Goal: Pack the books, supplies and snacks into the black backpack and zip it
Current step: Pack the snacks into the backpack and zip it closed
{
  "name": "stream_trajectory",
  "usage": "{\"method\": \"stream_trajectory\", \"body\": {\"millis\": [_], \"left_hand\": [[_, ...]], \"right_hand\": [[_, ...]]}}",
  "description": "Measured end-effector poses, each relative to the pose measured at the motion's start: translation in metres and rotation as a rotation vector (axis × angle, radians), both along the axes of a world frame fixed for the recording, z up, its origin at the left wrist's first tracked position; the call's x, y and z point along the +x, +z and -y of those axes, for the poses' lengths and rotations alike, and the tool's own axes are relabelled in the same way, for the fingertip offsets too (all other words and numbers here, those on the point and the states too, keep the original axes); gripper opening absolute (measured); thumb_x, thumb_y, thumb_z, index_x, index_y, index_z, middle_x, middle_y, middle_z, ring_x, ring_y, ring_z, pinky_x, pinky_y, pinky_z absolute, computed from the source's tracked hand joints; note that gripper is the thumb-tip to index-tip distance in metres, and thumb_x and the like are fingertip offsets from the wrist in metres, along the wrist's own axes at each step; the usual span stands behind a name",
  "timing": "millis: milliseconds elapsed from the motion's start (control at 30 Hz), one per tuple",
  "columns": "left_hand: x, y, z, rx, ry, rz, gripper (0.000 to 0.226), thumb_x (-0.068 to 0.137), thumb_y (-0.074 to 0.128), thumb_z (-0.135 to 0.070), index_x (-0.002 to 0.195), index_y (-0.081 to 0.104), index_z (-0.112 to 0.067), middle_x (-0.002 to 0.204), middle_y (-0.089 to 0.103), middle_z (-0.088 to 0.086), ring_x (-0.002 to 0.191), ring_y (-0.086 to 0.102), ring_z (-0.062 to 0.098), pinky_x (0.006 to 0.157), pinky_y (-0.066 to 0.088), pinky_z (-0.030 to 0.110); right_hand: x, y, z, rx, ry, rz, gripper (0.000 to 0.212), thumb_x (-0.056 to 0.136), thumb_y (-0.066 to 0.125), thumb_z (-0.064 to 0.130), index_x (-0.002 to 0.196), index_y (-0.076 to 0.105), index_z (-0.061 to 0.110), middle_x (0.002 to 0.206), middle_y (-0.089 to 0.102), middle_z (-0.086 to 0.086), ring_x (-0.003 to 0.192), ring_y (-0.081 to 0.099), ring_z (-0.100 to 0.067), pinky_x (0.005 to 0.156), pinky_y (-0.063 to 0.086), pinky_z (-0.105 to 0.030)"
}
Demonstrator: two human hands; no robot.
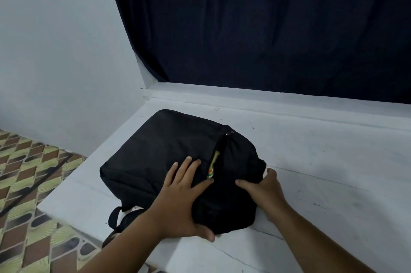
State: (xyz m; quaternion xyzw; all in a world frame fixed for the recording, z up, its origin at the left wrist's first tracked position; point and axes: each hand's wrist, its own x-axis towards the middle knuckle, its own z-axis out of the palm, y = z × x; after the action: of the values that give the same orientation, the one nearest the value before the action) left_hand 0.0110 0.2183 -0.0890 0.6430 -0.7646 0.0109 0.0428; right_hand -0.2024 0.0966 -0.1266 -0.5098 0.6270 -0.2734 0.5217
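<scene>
The black backpack [155, 152] lies flat on the white ledge [322, 161]. Its zipper opening runs down the bag's right part and is partly open. A strip of green, white and orange packaging [212, 167] shows through the gap. A zipper pull [229, 133] sits at the far end of the opening. My left hand [184, 197] lies on top of the bag with fingers spread and straight, left of the opening, thumb at the near edge. My right hand [263, 188] grips the fabric at the bag's right side, fingers curled into it.
A black strap [114, 217] hangs off the ledge's near left edge. A dark curtain [266, 27] covers the wall behind the ledge. Patterned floor tiles [29, 172] lie to the left, below a pale wall [55, 50].
</scene>
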Motion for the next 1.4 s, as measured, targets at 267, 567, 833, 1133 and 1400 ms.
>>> {"method": "stream_trajectory", "body": {"millis": [267,567,833,1133,1400], "left_hand": [[-0.015,-0.009,-0.003,-0.134,0.145,-0.080,0.117,0.058,0.052,-0.094,0.150,0.039,-0.023,0.163,0.030,0.005,0.155,0.007,0.028,0.122,0.007,0.053],[0.029,0.080,0.019,-0.431,0.316,-0.454,0.063,0.069,0.062,-0.046,0.128,0.054,-0.025,0.106,0.069,-0.004,0.095,0.066,0.023,0.078,0.052,0.034],[0.062,0.094,0.038,-0.486,0.419,-0.574,0.028,0.084,0.074,-0.037,0.102,0.060,-0.019,0.082,0.068,-0.010,0.081,0.064,0.018,0.075,0.052,0.035],[0.095,0.090,0.046,-0.537,0.464,-0.736,0.012,0.090,0.069,-0.030,0.087,0.061,-0.021,0.070,0.065,-0.011,0.070,0.062,0.010,0.067,0.049,0.028],[0.076,0.061,0.050,-0.560,0.264,-0.571,0.030,0.082,0.069,-0.038,0.071,0.044,-0.025,0.056,0.050,-0.008,0.053,0.051,0.015,0.050,0.042,0.032]], "right_hand": [[0.039,0.057,0.018,0.364,-0.064,0.546,0.023,0.087,0.059,0.003,0.109,0.062,0.004,0.095,0.069,-0.016,0.083,0.067,-0.029,0.068,0.059,-0.037],[0.106,0.161,0.037,0.340,0.087,0.901,0.007,0.099,0.052,0.006,0.100,0.058,0.003,0.087,0.065,-0.013,0.075,0.065,-0.021,0.057,0.059,-0.030],[0.133,0.153,0.045,0.294,0.090,1.169,0.031,0.100,0.056,0.026,0.109,0.052,-0.004,0.103,0.065,-0.021,0.091,0.069,-0.026,0.075,0.062,-0.031],[0.099,-0.004,0.023,-0.394,0.366,-0.361,0.052,0.089,0.066,0.029,0.138,0.052,0.020,0.133,0.060,-0.008,0.123,0.053,-0.030,0.100,0.047,-0.040],[0.055,0.001,0.020,-0.209,0.194,-0.354,0.028,0.076,0.074,0.020,0.101,0.061,0.023,0.080,0.068,0.005,0.063,0.063,-0.006,0.048,0.048,-0.013]]}}
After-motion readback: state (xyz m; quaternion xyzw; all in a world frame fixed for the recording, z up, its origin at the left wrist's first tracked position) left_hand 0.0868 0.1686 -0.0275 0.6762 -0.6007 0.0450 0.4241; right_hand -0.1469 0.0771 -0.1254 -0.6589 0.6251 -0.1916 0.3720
